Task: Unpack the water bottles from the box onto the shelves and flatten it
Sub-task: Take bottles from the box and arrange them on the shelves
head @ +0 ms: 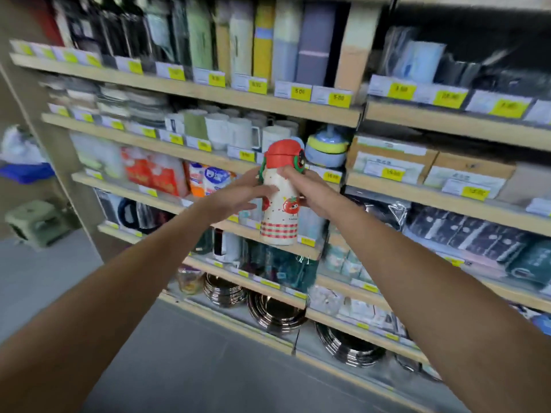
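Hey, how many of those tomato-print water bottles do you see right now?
1: the tomato-print water bottle, in front of the shelves, held by the left hand and right hand. More may be hidden in the blurred shelf stock.

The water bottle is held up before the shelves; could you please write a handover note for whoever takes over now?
Hands: right hand grips the water bottle below its red cap; left hand touches its side, grip blurred.
Bottle roughly upright in air before the shelves, not yet shelved.
The box is out of view.
Left: shelve it, unpack any others, flatten the box.
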Motion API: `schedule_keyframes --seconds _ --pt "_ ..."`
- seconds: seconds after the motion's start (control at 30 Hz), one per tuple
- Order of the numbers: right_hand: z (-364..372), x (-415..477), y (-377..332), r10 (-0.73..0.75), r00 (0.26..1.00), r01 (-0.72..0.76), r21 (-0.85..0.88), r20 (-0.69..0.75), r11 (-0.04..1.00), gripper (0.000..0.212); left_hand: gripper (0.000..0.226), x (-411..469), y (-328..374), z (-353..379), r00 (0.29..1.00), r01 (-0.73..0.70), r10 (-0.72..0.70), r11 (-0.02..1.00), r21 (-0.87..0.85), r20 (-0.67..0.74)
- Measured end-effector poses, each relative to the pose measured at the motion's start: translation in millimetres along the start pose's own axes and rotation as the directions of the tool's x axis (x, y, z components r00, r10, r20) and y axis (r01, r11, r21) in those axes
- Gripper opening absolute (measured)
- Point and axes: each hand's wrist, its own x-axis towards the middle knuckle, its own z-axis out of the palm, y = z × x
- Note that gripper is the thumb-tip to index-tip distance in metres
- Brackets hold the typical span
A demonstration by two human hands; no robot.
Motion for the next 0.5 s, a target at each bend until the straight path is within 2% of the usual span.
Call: schedule_keyframes --seconds 0.13,0.3,0.5 --pt "49 48 -38 -0.038 0.999 0.038 0.003 -0.003 0.999 0.032 0.049 -1 2 -50 0.996 -0.016 0.013 0.999 -0.033 -0.089" --pt "112 120 -81 -0.139 0.990 0.139 -0.046 -0.009 0.989 0.027 0.066 10 8 -134 0.984 -0.032 0.039 0.999 0.042 -0.172" --pt "180 208 -130 -0.300 0.953 0.303 -0.083 0.041 0.949 0.016 0.049 46 19 -252 0.968 -0.071 0.108 0.984 0.165 -0.228"
